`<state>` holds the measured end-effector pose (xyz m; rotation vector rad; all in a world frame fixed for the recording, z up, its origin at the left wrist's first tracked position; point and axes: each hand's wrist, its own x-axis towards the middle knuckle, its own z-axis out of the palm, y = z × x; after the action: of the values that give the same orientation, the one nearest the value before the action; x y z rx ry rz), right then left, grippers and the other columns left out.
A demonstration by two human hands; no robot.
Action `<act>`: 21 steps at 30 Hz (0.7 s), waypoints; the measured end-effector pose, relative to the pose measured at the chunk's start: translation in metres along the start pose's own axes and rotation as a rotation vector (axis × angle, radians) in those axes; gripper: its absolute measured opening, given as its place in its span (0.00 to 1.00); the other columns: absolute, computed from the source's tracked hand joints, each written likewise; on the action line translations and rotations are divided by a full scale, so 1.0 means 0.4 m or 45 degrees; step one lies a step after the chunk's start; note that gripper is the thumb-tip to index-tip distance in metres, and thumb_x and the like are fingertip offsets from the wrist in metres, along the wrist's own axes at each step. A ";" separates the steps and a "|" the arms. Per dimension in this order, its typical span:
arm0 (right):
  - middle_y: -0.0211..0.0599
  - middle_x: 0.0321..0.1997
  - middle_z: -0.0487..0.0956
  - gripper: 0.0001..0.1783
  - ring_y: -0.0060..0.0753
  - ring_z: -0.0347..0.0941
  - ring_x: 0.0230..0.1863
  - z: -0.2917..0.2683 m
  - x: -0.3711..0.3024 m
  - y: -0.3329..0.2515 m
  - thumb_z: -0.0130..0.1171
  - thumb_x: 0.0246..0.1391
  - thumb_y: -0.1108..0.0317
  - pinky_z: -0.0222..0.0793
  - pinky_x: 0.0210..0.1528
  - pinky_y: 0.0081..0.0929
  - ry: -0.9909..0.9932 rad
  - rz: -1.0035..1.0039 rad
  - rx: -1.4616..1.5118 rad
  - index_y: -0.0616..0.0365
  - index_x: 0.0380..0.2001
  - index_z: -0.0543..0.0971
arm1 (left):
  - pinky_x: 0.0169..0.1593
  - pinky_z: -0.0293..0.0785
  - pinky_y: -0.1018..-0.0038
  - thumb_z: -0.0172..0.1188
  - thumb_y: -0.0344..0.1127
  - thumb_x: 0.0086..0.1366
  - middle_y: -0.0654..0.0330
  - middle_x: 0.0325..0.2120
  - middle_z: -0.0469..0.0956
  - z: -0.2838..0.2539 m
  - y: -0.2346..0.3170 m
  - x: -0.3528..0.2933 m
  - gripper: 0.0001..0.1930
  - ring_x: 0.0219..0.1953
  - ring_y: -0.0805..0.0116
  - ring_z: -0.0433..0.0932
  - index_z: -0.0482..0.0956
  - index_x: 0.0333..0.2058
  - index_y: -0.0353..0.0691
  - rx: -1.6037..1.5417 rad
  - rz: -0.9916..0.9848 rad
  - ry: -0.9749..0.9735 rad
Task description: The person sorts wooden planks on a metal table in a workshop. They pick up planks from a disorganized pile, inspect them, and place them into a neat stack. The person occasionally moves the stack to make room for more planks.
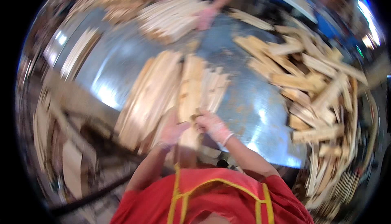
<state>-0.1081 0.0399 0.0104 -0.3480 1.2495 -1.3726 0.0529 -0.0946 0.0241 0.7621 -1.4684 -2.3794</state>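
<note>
A pale wooden board [190, 89] with knots lies lengthwise in front of me, its near end toward my body. My left hand [173, 133], in a thin whitish glove, grips its left edge with the thumb laid over the top. Curled at the right edge of the same board are the gloved fingers of my right hand [211, 127]. Left of the board is a wide stack of wooden slats [148, 91]; a bundle of narrower strips [214, 85] lies close on its right. Motion blur softens the fingertips.
A shiny metal table [244, 110] carries the wood. Offcuts [313, 85] lie in a jumbled heap at right. Across the table, another person's gloved hand [207, 17] touches a large bundle of strips [173, 16]. A narrow stack [80, 53] stands near the left edge.
</note>
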 end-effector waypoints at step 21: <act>0.42 0.48 0.85 0.33 0.36 0.80 0.49 -1.009 -0.624 -0.289 0.70 0.61 0.51 0.75 0.53 0.34 1.453 -0.443 -0.210 0.70 0.57 0.79 | 0.56 0.78 0.55 0.73 0.33 0.55 0.45 0.51 0.79 0.338 -0.085 0.115 0.28 0.54 0.42 0.79 0.79 0.55 0.37 1.911 0.504 0.216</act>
<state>-0.4272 0.4061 0.0629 0.1778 2.3152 -1.8452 -0.0572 0.0021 0.0285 0.7124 -2.8065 -0.5850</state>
